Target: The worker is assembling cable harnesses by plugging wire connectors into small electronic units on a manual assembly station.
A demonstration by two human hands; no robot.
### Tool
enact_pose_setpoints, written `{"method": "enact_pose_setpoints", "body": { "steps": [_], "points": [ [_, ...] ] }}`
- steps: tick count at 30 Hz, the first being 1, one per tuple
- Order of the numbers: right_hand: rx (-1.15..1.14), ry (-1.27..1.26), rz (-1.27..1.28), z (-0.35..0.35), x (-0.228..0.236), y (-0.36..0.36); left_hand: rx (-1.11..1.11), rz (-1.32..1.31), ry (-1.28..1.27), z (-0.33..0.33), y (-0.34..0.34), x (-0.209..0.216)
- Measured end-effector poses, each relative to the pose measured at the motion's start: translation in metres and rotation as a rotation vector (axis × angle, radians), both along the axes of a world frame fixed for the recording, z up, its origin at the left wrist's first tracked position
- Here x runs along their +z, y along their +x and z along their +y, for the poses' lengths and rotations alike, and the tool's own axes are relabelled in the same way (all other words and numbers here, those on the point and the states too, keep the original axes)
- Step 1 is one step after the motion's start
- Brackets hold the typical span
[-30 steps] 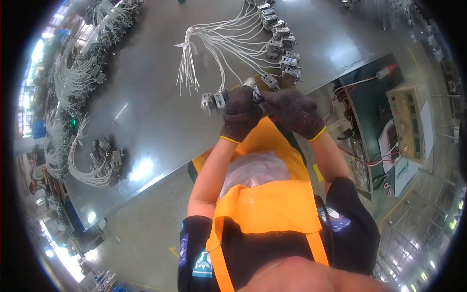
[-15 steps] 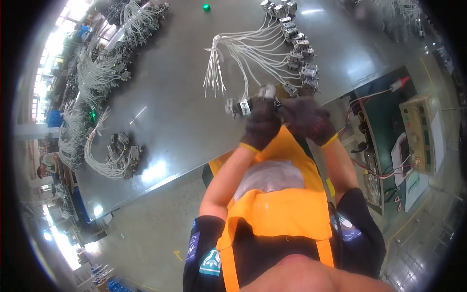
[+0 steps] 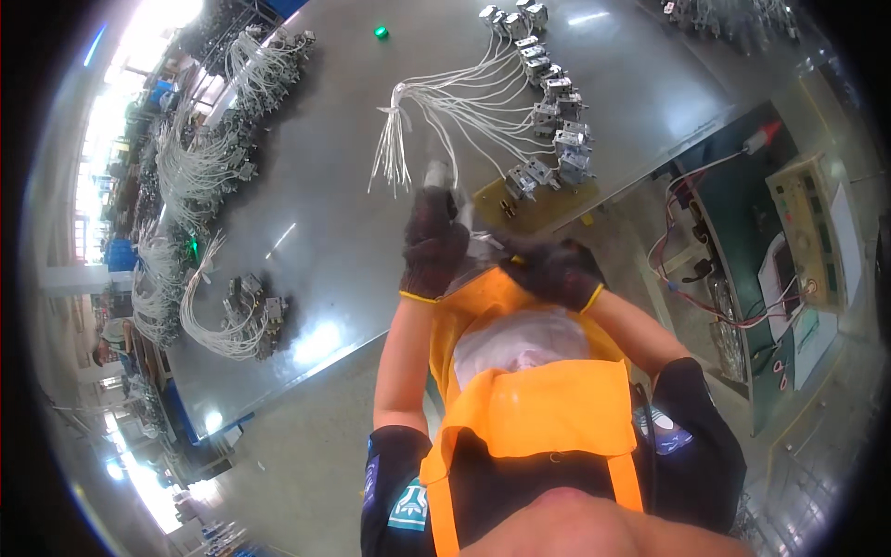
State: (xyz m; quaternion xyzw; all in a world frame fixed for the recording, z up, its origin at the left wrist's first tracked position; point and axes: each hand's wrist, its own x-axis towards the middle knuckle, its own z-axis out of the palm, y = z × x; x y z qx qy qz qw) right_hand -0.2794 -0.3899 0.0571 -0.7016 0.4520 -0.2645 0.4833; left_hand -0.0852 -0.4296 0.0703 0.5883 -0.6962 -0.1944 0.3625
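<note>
White wire harness (image 3: 429, 93) lies on the grey metal table (image 3: 325, 186), tied near one end, its bare wire tails pointing toward the near edge. From the tie the wires fan out to the right and end in a curved row of small metal units (image 3: 546, 115), which runs from the far side down to a yellowish board (image 3: 548, 212) at the near edge. The left hand (image 3: 434, 237), in a dark glove with a yellow cuff, is over the table close to that edge; its grip is narrow, closed around a pale grey piece (image 3: 437, 174) that sticks out at the top, blurred. The right hand (image 3: 555, 269), gloved alike, is just beyond the near edge, its fingertips near a shiny metal part (image 3: 484, 244) between the two hands; blur hides whether its grip holds that part, so I cannot tell. A smaller wire harness (image 3: 225, 339) lies at the table's near left corner, and more wire harnesses (image 3: 190, 176) are heaped along the left edge. A green button (image 3: 381, 32) sits toward the far edge
</note>
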Motion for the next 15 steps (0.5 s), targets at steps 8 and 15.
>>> {"method": "enact_pose_setpoints", "body": {
  "steps": [8,15],
  "points": [
    [0.233,0.137,0.064,0.0,-0.054,0.024,0.085,0.347,0.229,-0.004,-0.022,-0.048],
    [0.213,0.472,-0.204,-0.054,-0.026,-0.048,-0.06,0.135,-0.2,-0.008,-0.036,-0.06]
  ]
}}
